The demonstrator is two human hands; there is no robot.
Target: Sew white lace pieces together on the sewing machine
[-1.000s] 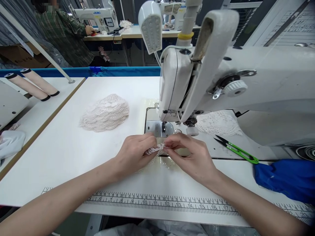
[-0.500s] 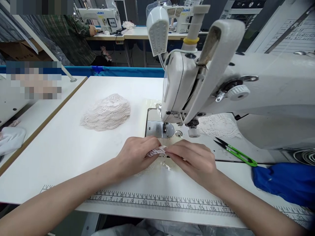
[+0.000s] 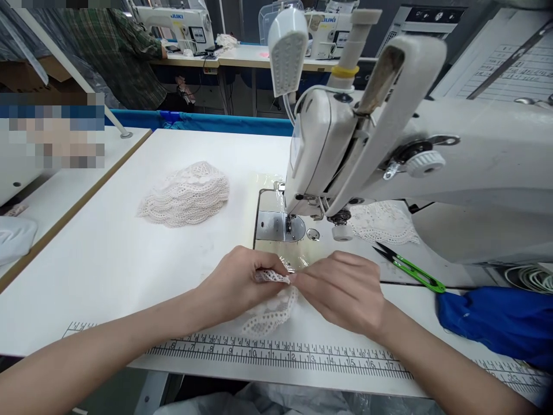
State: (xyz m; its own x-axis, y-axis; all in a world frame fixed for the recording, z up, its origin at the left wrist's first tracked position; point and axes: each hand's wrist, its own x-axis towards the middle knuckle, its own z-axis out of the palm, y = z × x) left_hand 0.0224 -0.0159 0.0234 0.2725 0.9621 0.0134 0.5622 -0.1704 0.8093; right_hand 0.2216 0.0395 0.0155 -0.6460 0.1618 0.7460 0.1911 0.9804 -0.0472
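Note:
A piece of white lace [image 3: 268, 314] hangs from my fingers, its scalloped edge lying on the table in front of the sewing machine [image 3: 319, 155]. My left hand [image 3: 235, 282] pinches the folded upper edge of the lace between thumb and fingers. At the right end of that fold, my right hand [image 3: 341, 291] is closed with its fingertips pressed on the lace, close to my left thumb. Both hands are just on my side of the needle plate [image 3: 272, 226]. The presser foot [image 3: 289, 223] has no lace under it.
A stack of lace pieces [image 3: 185, 196] lies to the left, and more lace [image 3: 382, 223] beneath the machine arm. Green thread snips [image 3: 410, 268] and a blue cloth [image 3: 496, 323] sit at right. A printed ruler [image 3: 276, 354] runs along the front edge. Another person's sleeve [image 3: 116, 55] shows behind.
Both hands have come slightly towards me, away from the needle plate. More of the lace now hangs below them in view. My head view has shifted a little.

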